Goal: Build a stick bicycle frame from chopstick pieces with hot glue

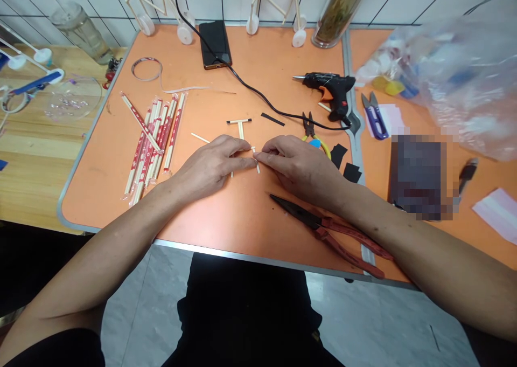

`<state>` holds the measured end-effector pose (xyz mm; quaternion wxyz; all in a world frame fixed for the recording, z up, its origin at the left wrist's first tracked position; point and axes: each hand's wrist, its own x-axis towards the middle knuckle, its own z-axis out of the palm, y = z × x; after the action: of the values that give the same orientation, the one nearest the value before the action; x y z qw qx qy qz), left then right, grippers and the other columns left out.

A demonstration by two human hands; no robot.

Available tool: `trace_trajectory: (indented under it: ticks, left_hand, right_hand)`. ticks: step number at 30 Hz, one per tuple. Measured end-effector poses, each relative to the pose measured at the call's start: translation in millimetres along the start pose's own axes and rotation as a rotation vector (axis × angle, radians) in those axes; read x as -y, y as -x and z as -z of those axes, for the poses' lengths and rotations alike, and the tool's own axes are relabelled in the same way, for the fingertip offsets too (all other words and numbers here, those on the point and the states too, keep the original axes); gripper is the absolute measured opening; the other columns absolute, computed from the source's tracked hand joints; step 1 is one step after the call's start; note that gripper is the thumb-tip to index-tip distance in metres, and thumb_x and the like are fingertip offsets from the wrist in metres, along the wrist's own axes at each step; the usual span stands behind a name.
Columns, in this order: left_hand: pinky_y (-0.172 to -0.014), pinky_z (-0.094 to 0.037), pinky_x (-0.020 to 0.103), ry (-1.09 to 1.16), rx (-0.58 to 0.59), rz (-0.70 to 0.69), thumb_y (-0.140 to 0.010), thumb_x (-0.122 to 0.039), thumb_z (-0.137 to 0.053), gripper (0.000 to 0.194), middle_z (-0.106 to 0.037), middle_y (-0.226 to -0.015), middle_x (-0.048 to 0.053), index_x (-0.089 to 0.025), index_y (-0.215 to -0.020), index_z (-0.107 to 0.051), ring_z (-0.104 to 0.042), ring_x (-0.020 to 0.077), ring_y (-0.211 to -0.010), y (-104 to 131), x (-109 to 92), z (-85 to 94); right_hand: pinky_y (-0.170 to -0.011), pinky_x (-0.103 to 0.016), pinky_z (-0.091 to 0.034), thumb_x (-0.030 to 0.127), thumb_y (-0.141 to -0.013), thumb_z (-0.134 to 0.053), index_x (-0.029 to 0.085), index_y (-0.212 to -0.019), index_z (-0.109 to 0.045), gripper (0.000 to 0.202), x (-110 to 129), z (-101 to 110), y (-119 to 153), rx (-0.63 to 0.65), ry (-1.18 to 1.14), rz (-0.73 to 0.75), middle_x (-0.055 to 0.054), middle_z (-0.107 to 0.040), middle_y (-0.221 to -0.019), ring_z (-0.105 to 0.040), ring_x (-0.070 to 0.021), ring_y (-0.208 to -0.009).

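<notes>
Near the middle of the orange table, a small frame of pale sticks (241, 130) has a crossbar with black tips at its far end. My left hand (214, 165) is closed on the near part of this frame, thumb and forefinger at its right side. Close beside it, the fingertips of my right hand (299, 165) are pinched together at a short stick (258, 168). Exactly what each fingertip grips is partly hidden. A loose thin stick (200, 138) points toward my left hand. Red-handled long-nose pliers (323, 228) lie below my right hand and forearm.
Wrapped chopsticks (155, 140) lie at the left. A glue gun (331, 89), yellow-handled cutters (309, 127), black scraps (338, 154) and purple snips (375, 116) sit at the right. A phone (215, 44) and a black cable (258, 95) are behind; a plastic bag (464, 81) is far right.
</notes>
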<state>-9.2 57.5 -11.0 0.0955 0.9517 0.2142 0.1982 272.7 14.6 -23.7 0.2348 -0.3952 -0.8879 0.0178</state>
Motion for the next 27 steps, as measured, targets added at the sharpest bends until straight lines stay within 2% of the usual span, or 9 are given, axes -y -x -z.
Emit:
trace_trajectory:
  ticks: [9,21,27]
  left_hand:
    - [-0.102,-0.058,0.046,-0.055,0.035,0.029,-0.105,-0.006,-0.045,0.055,-0.073,-0.142,0.01,-0.033,-0.142,-0.078,-0.065,0.0291,-0.128,-1.7,-5.5,-0.8]
    - [-0.103,-0.059,0.044,-0.13,0.04,0.003,-0.099,0.003,-0.051,0.061,-0.071,-0.146,0.011,-0.029,-0.145,-0.075,-0.065,0.0288,-0.131,0.4,-6.8,-1.6]
    - [-0.104,-0.059,0.044,-0.139,0.053,0.0,-0.095,0.005,-0.052,0.064,-0.07,-0.148,0.011,-0.029,-0.145,-0.074,-0.064,0.0294,-0.134,0.1,-6.8,-1.0]
  right_hand:
    - [-0.077,-0.038,-0.048,0.009,-0.106,-0.045,0.025,-0.123,-0.079,0.041,0.4,-0.1,0.4,0.003,0.004,0.01,-0.011,-0.076,-0.112,-0.061,-0.0242,-0.091]
    - [-0.077,-0.036,-0.047,0.008,-0.109,-0.045,0.021,-0.127,-0.077,0.039,0.3,-2.1,2.7,-0.006,0.078,0.058,-0.013,-0.076,-0.116,-0.061,-0.0231,-0.093]
    - [-0.077,-0.039,-0.047,0.011,-0.111,-0.045,0.019,-0.133,-0.078,0.04,0.5,-0.7,1.8,0.031,0.071,0.052,-0.015,-0.077,-0.119,-0.062,-0.0255,-0.095]
